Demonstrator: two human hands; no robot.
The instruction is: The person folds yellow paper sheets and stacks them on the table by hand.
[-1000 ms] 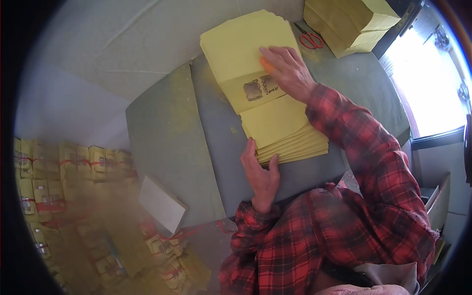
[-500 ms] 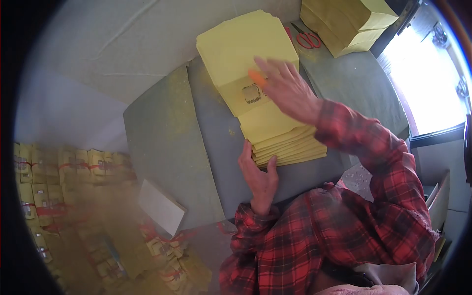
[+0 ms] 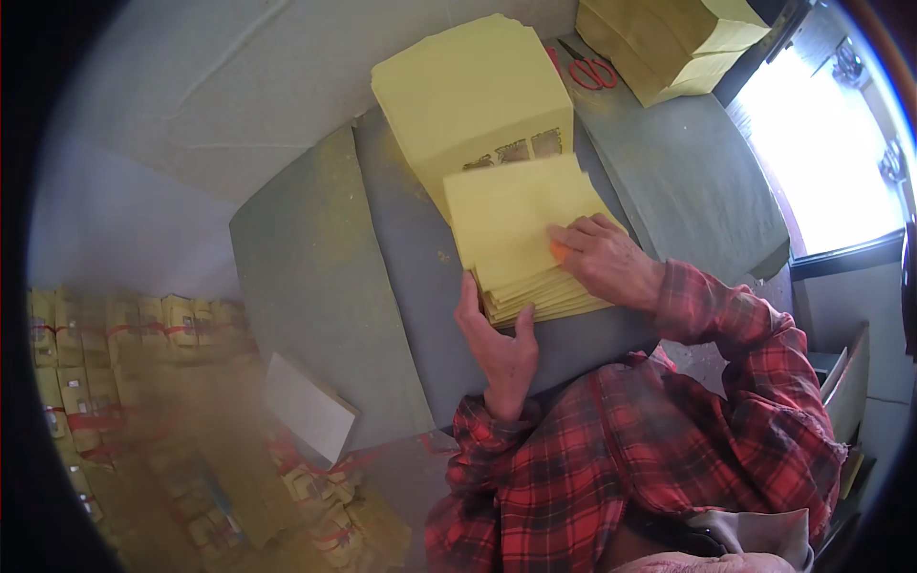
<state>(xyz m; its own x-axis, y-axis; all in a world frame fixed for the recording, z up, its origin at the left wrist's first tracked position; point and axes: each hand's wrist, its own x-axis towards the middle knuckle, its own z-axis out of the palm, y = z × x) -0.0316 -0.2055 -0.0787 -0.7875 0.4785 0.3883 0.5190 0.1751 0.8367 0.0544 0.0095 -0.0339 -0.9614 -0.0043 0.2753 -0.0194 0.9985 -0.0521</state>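
1. Head view, center: right hand (image 3: pixel 608 265), fingers curled on a folded yellow sheet (image 3: pixel 506 215); cannot tell if its grip pinches.
2. Below: left hand (image 3: pixel 499 349), grip apart, at the fanned papers (image 3: pixel 554 301).
3. Top center: printed yellow stack (image 3: pixel 468 86) on worktop (image 3: pixel 406 248), near scissors (image 3: pixel 592 74).

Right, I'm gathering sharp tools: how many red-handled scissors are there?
1 pair, on the grey-green tabletop between the flat yellow paper stack and bulky yellow paper bundle. Others may be hidden; a red sliver nearby is unclear.
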